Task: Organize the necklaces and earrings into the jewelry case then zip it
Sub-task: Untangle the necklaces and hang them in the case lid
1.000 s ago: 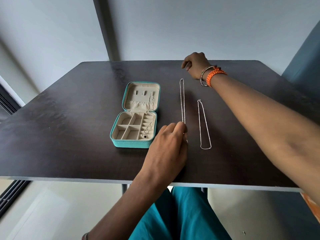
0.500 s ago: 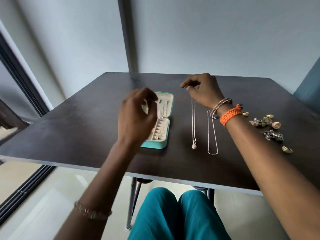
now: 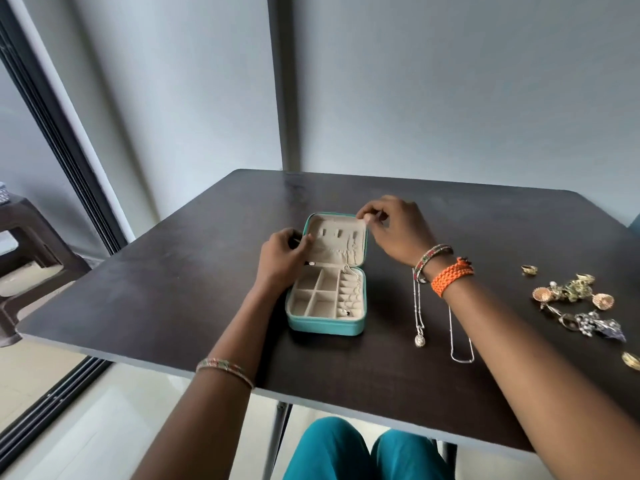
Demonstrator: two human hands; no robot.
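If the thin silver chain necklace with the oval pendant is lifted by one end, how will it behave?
The thin silver chain necklace with the oval pendant will probably hang limp, since its links look fine. The pendant likely swings as a weight. It may snag the plain silver chain lying close beside it.

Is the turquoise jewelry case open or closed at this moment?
Open. The jewelry case lies with its lid folded back, so the beige compartments show.

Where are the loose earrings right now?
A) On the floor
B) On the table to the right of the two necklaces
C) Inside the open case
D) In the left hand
B: the earrings lie in a cluster on the table, right of both necklaces and away from the case.
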